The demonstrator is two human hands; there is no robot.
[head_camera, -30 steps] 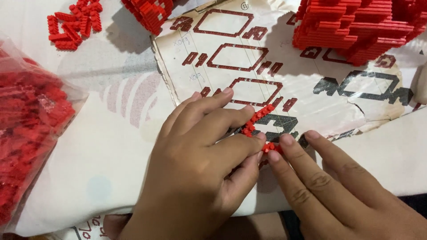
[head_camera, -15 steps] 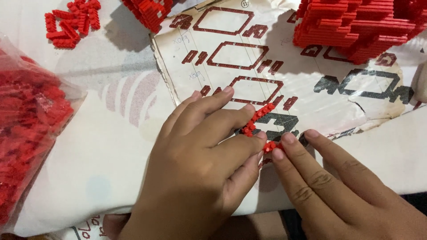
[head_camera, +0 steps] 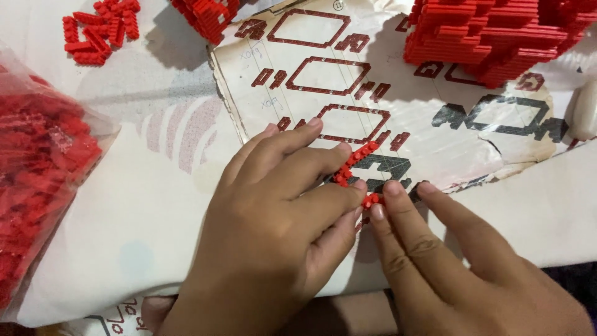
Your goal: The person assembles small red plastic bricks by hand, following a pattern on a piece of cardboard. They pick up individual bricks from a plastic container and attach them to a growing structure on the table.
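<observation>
We have a short chain of small red bricks (head_camera: 356, 168) lying on the printed instruction sheet (head_camera: 398, 93), right over one of the dark outline drawings near the sheet's lower edge. Our left hand (head_camera: 273, 230) lies flat over it, fingers stretched out and pressing the chain down, while the fingertips of our right hand (head_camera: 454, 261) pinch and push at its lower end, where a red piece sits between the two hands. We judge this layer barely begun: only a few bricks are joined, and the outline under them is mostly uncovered. Further out, a big stacked red block build (head_camera: 497, 31) stands at the sheet's top right, so much is already built. A bag of loose red bricks (head_camera: 37, 174) at the left and a small pile (head_camera: 99, 31) beyond it suggest plenty remains.
</observation>
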